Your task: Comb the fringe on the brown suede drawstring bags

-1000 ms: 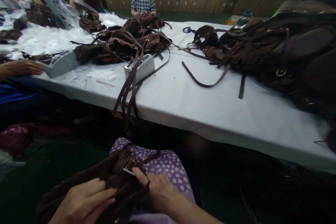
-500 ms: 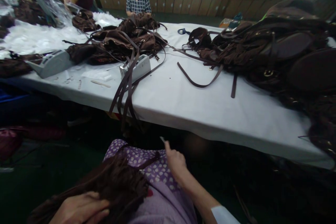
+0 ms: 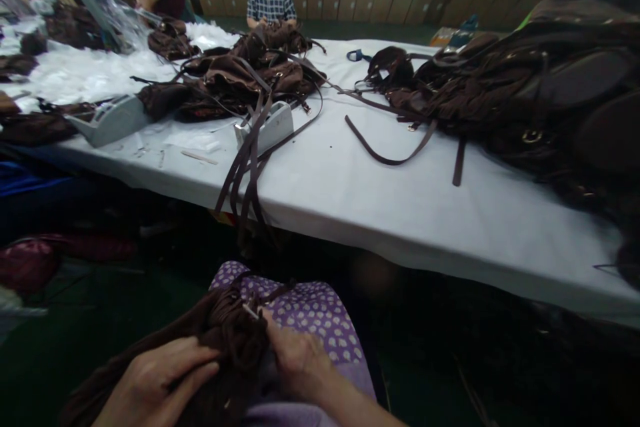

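A dark brown, soft gathered bag (image 3: 220,327) lies across my lap, over a purple spotted apron (image 3: 325,313). At its lower left, my left hand (image 3: 165,373) presses down with bent fingers and grips the fabric. My right hand (image 3: 295,353) is closed at the bag's right side. From its fingers sticks the tip of a small silver metal tool (image 3: 251,311), which meets the gathered upper part of the bag. The rest of that tool is hidden in my fist, so its kind does not show.
A white-covered table (image 3: 320,193) stands ahead, its edge beyond my lap. Brown bags (image 3: 235,83) lie on it, straps (image 3: 250,173) hanging over the edge. Grey holders (image 3: 267,127) stand near them. More bags (image 3: 500,87) are heaped right. Two people work across the table; cartons (image 3: 370,3) line the back.
My right hand has moved left and down with the metal tool, from beside the bag onto its gathered part. My left hand stays on the bag. The view has shifted slightly.
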### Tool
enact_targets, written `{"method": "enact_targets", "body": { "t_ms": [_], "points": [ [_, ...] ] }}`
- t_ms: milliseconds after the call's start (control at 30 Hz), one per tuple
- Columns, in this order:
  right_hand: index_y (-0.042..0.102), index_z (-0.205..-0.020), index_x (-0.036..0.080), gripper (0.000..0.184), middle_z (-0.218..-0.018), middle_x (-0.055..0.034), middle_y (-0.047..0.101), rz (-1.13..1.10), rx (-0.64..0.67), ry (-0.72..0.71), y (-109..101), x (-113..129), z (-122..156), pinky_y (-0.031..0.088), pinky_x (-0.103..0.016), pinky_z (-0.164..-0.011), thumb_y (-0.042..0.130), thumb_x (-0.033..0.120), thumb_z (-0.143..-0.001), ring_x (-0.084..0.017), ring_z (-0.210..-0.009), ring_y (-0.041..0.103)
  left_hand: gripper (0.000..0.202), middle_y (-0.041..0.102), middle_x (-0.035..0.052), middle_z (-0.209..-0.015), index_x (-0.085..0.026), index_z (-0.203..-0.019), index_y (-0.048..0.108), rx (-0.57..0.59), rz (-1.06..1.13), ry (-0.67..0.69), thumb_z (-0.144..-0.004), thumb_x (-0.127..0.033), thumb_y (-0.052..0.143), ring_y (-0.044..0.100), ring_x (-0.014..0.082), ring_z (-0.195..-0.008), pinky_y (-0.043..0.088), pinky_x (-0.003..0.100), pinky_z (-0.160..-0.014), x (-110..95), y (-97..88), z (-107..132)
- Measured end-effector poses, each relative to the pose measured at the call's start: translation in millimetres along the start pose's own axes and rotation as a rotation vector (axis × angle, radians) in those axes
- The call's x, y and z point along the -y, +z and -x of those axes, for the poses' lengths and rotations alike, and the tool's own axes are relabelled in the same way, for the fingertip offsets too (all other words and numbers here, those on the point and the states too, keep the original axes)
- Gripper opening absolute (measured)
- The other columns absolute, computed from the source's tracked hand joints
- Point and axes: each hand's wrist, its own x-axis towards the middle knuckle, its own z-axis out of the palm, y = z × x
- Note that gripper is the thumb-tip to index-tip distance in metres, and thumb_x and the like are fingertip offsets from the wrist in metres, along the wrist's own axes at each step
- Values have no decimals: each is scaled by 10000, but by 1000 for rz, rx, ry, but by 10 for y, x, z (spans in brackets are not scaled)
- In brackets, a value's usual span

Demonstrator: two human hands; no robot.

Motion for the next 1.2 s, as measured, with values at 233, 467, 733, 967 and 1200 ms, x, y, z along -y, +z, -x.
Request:
{"method": "enact_targets", "body": {
  "t_ms": [233, 467, 733, 967, 1200],
  "points": [
    [195, -1472, 334, 803, -924, -60, 674, 267, 193, 466, -42, -656, -119, 508, -285, -630, 382, -41, -786, -213, -734, 683, 178, 706, 18, -806, -234, -976, 640, -50, -39, 162, -905, -335, 513, 685, 147, -741, 518, 157, -587, -112, -11, -61],
    [404, -1383, 285, 606, -780, -33, 669, -300, -32, 733, 5, -868, 69, 483, -289, -680, 368, 52, -824, -190, -692, 662, 147, 649, -22, -687, -242, -966, 647, 38, 48, 151, -907, -268, 515, 652, 103, -650, 503, 142, -588, -121, -23, -85],
    [224, -1433, 115, 605, -526, 58, 515, -941, -273, 859, -356, -1017, 380, 345, -201, -372, 327, 365, -892, -115, -363, 416, 319, 705, -69, -1087, -348, -1184, 588, 123, 44, -269, -872, -405, 558, 657, 139, -999, 490, 172, -854, 169, -4, 65],
    [228, -1471, 232, 629, -1077, -79, 672, -569, 26, 14, -296, -91, -9, 476, -243, -697, 396, 144, -871, -156, -780, 643, 149, 610, -38, -714, -227, -869, 564, 333, 105, -394, -899, -352, 488, 594, 138, -675, 396, 249, -624, -160, -57, -359],
    [235, -1473, 288, 737, -957, -112, 688, 84, 275, 335, 121, -382, -212, 497, -323, -706, 439, 30, -813, -249, -818, 678, 191, 593, -35, -699, -200, -720, 530, 332, 143, -177, -890, -286, 526, 573, 104, -673, 372, 215, -620, -121, -10, -184]
  ]
}}
